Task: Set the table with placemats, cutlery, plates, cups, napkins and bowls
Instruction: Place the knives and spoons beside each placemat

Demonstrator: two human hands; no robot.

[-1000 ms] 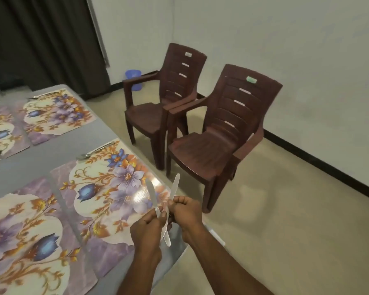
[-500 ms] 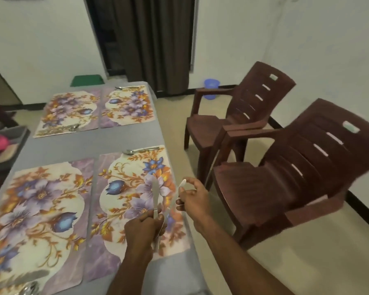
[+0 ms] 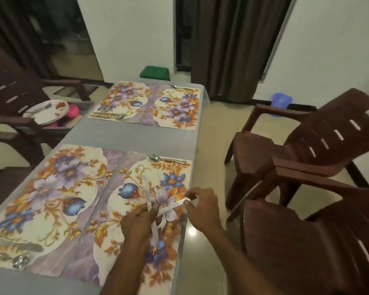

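hands (image 3: 170, 211) now apart over placemat (image 3: 124, 209), each pinching knife; spoon (image 3: 166, 159) beyond.

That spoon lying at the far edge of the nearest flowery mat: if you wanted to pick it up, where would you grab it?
Probably by the handle. The spoon lies flat on the placemat, bowl toward the table's middle, its slim straight handle pointing at the chair-side edge. Coming from above on that side, pinching the handle's two long edges, should be easiest; the rounded bowl offers less to pinch.

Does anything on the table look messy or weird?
Nothing spilled or broken. The four floral placemats lie fairly straight in pairs. Only the plates look odd: they sit on a chair beside the table.
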